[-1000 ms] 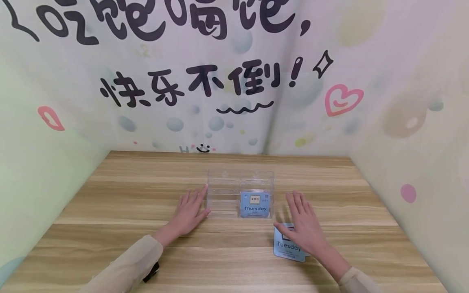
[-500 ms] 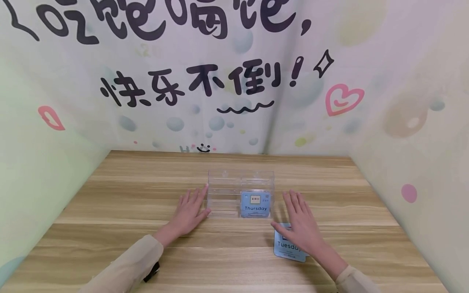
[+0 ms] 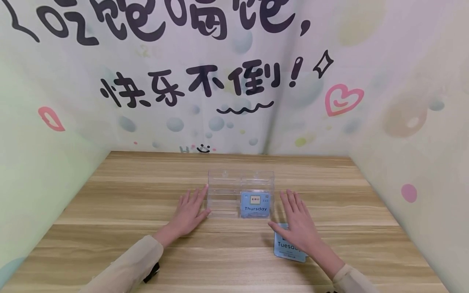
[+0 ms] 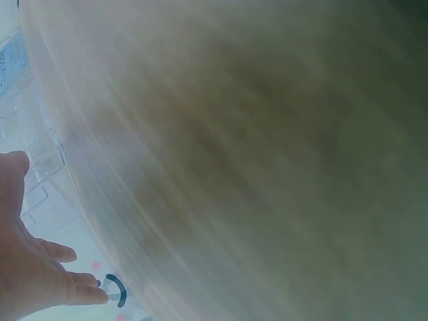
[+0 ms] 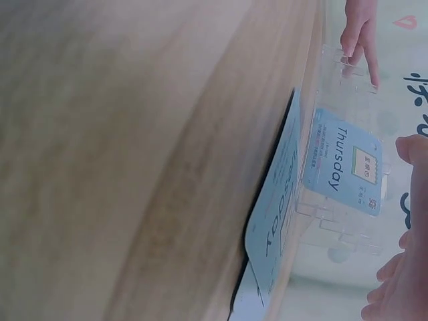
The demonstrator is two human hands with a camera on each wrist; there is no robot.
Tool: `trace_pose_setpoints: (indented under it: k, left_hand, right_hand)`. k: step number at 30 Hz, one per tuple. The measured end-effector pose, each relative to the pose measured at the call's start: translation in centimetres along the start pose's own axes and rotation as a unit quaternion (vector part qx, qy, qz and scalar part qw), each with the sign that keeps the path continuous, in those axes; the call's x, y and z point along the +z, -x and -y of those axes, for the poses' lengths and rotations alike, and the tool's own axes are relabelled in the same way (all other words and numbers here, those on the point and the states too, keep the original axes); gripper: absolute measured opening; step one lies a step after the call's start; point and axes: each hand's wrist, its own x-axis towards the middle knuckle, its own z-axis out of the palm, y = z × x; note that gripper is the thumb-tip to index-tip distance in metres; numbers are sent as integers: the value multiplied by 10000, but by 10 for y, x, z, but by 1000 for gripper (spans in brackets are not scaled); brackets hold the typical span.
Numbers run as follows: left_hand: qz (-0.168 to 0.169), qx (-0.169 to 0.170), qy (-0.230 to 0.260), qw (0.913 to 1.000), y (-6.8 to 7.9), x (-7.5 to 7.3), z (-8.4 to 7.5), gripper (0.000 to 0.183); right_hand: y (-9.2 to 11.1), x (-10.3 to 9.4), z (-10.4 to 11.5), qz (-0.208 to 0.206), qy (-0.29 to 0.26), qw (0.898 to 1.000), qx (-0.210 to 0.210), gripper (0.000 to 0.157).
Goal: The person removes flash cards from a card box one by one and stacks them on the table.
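Observation:
A clear plastic card holder (image 3: 224, 187) with stepped slots stands mid-table. Its lower right slot bears a blue "Thursday" card (image 3: 255, 204). My left hand (image 3: 187, 213), fingers straight and spread, touches the holder's left side with its fingertips. Flat and extended, my right hand (image 3: 301, 228) is to the right of the holder with a small gap between them. Under that hand lies a blue "Tuesday" card (image 3: 287, 251), partly hidden by it. The edge of another card (image 5: 249, 297) peeks out beneath the Tuesday card in the right wrist view.
The wood-grain table (image 3: 220, 260) meets a printed cloth wall (image 3: 157, 130) at the back, with further walls at left and right. Near my left sleeve (image 3: 135, 260) a small black object (image 3: 152, 272) shows, its kind unclear.
My right hand has shifted slightly left, closer to the holder. The left hand, holder and cards have stayed in place.

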Motion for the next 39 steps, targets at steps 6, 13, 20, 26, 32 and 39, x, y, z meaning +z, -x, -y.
trace_pose_setpoints:
  k: [6, 13, 20, 26, 32, 39]
  left_hand:
    - [-12, 11, -63, 10000, 0, 0, 0, 71]
    - [-9, 6, -26, 10000, 0, 0, 0, 71]
    - [-13, 16, -28, 10000, 0, 1, 0, 71]
    - [0, 9, -18, 10000, 0, 1, 0, 71]
    - [14, 3, -43, 10000, 0, 0, 0, 71]
    - [0, -13, -59, 10000, 0, 1, 0, 71]
  right_hand:
    - [-1, 2, 1, -34, 42, 10000, -54, 90]
    - [-3, 2, 3, -53, 2, 10000, -74, 89]
    - [-7, 2, 4, -113, 36, 9999, -59, 90]
    - [-9, 2, 4, -179, 23, 9998, -127, 90]
    - [-12, 2, 5, -307, -56, 9994, -120, 91]
    - [-15, 2, 6, -266, -43, 9996, -128, 92]
